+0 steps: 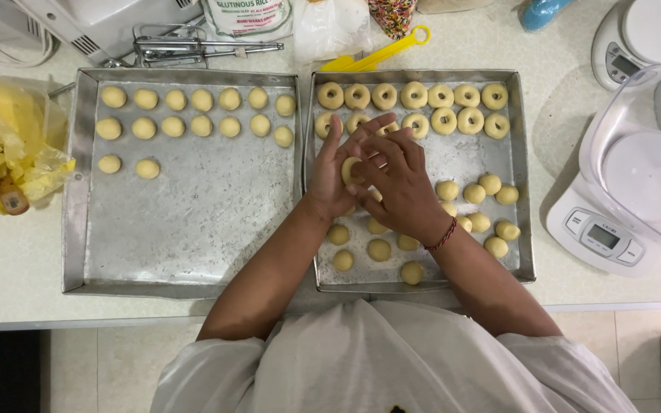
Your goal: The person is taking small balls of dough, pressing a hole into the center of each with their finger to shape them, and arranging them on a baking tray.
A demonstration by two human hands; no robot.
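A dough ball is being held over the right tray, in the palm of the left hand; it is being covered by the right hand, whose fingers are pressed on it; the left fingers are lying together, extended toward the tray's far edge; the piece is looking roundish, so no long axis or pointing direction can be told. Ring-shaped pieces are sitting in two rows at the far side of the right tray; plain balls are lying loose nearer the person. The left tray is being filled with smooth balls in rows; a kitchen scale is standing right of the trays.
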